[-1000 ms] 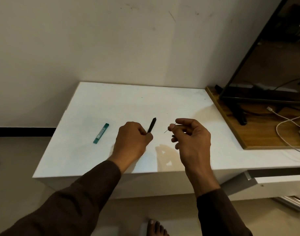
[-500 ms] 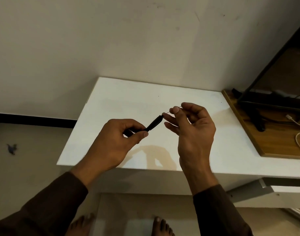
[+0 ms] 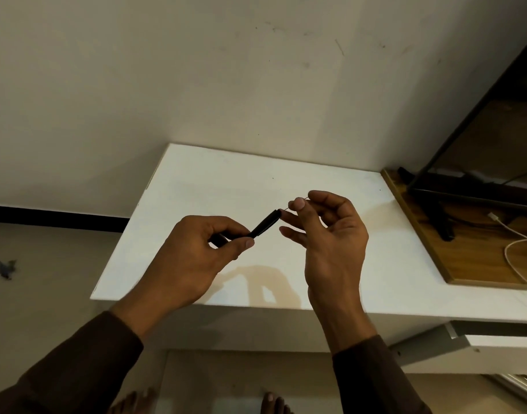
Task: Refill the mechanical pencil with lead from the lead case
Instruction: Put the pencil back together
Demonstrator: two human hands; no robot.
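Observation:
My left hand (image 3: 193,258) grips a black mechanical pencil (image 3: 263,225) above the white table (image 3: 220,186), its open end tilted up and to the right. My right hand (image 3: 328,234) pinches a thin lead (image 3: 286,208) between thumb and forefinger, and the lead's lower tip meets the pencil's open end. The green lead case is hidden behind my left hand or out of sight.
A wooden board (image 3: 453,249) lies on the table's right side, with a black monitor stand (image 3: 441,219) and a white cable (image 3: 513,243) on it. The wall rises just behind the table. My bare feet (image 3: 271,403) show on the floor below.
Both hands rose from the table and came together, so the lead's tip now touches the pencil's end. The head view shifted, and the green lead case is no longer visible.

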